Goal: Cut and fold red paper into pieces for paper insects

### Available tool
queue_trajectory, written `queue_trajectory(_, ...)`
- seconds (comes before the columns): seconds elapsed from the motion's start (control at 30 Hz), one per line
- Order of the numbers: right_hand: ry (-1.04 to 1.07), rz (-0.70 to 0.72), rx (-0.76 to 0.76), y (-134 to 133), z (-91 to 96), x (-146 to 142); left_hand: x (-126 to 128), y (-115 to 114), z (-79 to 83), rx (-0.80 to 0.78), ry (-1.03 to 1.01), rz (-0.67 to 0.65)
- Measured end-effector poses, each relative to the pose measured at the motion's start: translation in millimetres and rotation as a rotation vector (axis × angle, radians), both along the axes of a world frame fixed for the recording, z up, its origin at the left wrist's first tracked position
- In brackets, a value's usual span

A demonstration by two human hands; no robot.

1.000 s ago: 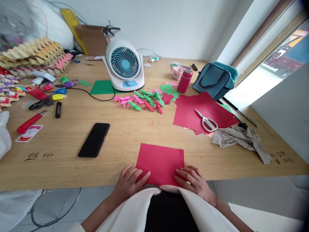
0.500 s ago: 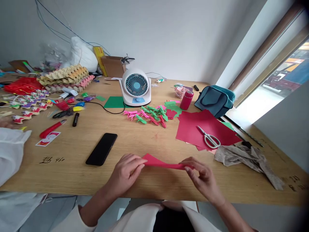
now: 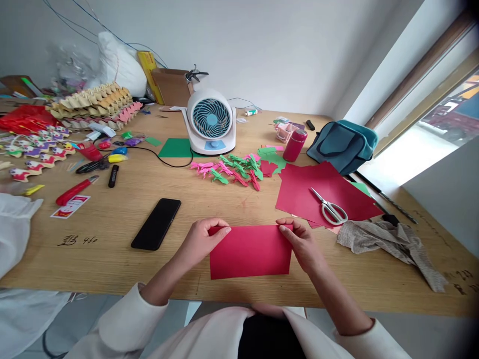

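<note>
A red paper sheet (image 3: 250, 250), folded in half, lies flat on the wooden table (image 3: 194, 199) right in front of me. My left hand (image 3: 204, 238) pinches its far left corner with fingers closed. My right hand (image 3: 301, 240) pinches the far right corner the same way. A black phone (image 3: 156, 223) lies just left of my left hand. Scissors (image 3: 330, 206) rest on a stack of red sheets (image 3: 322, 192) beyond my right hand.
A small fan (image 3: 211, 122) stands at the middle back, folded paper figures (image 3: 232, 169) in front of it. A teal bag (image 3: 342, 142), a red bottle (image 3: 295, 144) and a crumpled cloth (image 3: 392, 242) are on the right. Markers, cutters and paper garlands (image 3: 90, 104) crowd the left.
The near edge of the red sheet was lifted and carried away from me onto its far edge. Both hands went from flat at the near corners to pinching the far corners.
</note>
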State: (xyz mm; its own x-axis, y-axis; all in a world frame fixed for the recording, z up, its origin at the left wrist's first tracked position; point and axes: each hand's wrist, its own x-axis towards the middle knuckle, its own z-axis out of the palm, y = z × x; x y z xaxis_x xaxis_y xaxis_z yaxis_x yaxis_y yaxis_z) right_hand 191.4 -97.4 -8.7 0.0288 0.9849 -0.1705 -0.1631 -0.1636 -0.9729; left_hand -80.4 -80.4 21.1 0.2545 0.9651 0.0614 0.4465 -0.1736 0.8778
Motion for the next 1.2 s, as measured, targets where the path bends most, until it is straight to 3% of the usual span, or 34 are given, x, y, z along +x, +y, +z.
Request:
queue_trajectory(0.23,-0.324,0.186,0.07,43.7,-12.2,9.4,-0.4,42.9,-22.5,0.09,0.165,-0.03)
queue_trajectory(0.4,-0.731,0.368,0.241,61.6,-4.8,4.3,6.4,64.3,-28.7,0.177,0.357,-0.155)
queue_trajectory(0.53,-0.91,0.493,0.419,72.5,-8.4,-8.2,19.8,75.5,-34.5,0.309,0.563,-0.264)
queue_trajectory(0.73,-0.932,0.62,0.46,77.2,-23.0,-23.4,39.3,83.6,-48.9,0.359,0.61,-0.502)
queue_trajectory(1.2,-0.864,0.578,0.355,83.7,-23.7,-10.7,32.7,87.2,-58.3,0.239,0.522,-0.435)
